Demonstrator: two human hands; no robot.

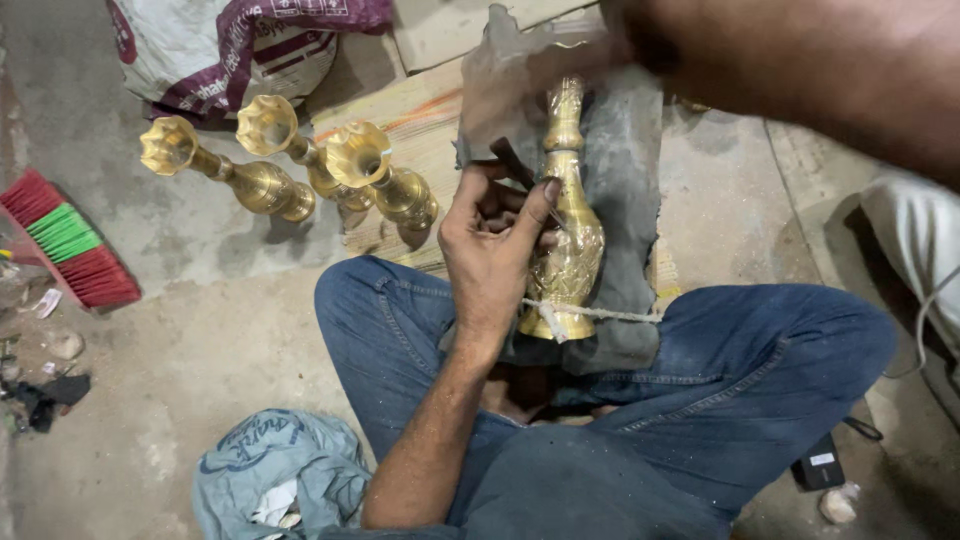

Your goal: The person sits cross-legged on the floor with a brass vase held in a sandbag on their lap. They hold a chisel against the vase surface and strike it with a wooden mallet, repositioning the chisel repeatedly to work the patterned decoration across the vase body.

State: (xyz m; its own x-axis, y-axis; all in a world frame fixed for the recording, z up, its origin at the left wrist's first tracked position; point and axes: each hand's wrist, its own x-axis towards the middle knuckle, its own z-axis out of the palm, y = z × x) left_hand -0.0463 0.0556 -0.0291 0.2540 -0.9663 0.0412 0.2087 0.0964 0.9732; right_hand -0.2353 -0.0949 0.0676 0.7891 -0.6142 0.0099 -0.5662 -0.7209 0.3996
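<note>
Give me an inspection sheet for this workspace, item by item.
Surface: bare concrete floor, dusty; the person sits cross-legged on it.
Job's things: engraved brass vase lying on a grey cloth, a white cord across its base.
Clutter: three brass vases, red-and-green broom, printed sack, crumpled blue cloth, cardboard.
Hands: left hand grips a thin dark tool against the vase; right hand blurred at the vase's top.
Cables: white cable at right.
Surroundings: small dark box, debris at left.

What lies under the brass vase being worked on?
Under the brass vase lies a grey cloth. A white cord crosses its base. What is under the cloth is covered.
</note>
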